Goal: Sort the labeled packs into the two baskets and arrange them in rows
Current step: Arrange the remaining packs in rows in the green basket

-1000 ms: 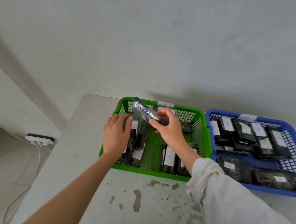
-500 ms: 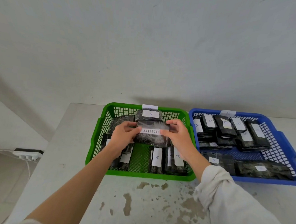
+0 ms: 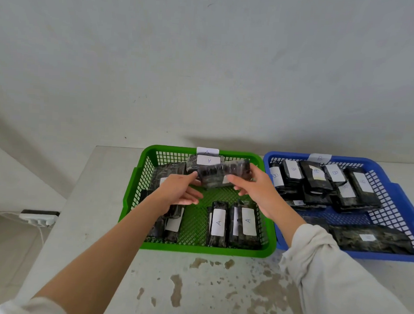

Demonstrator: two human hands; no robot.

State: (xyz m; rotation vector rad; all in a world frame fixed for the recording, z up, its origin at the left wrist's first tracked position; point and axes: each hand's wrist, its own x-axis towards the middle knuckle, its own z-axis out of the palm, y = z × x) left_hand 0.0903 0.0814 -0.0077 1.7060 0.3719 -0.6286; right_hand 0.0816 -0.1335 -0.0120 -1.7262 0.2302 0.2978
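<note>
A dark wrapped pack (image 3: 220, 175) hangs crosswise over the far half of the green basket (image 3: 137, 189). My left hand (image 3: 179, 193) pinches its left end and my right hand (image 3: 254, 190) grips its right end. Right behind it a pack with a white A label (image 3: 208, 160) leans on the basket's far wall. Two A packs (image 3: 233, 224) lie side by side at the green basket's front, and more dark packs (image 3: 169, 223) sit along its left side, partly hidden by my left arm. The blue basket (image 3: 400, 205) to the right holds several B-labeled packs (image 3: 319, 182).
Both baskets stand on a stained pale table (image 3: 194, 288) against a white wall. The table's left edge drops to the floor, where a white power strip (image 3: 38, 217) lies. Paper tags (image 3: 207, 151) mark each basket's far rim.
The pack went from a one-handed tilted hold in my right hand to a two-handed level hold, then moved farther back in the green basket. Its printed label no longer faces me.
</note>
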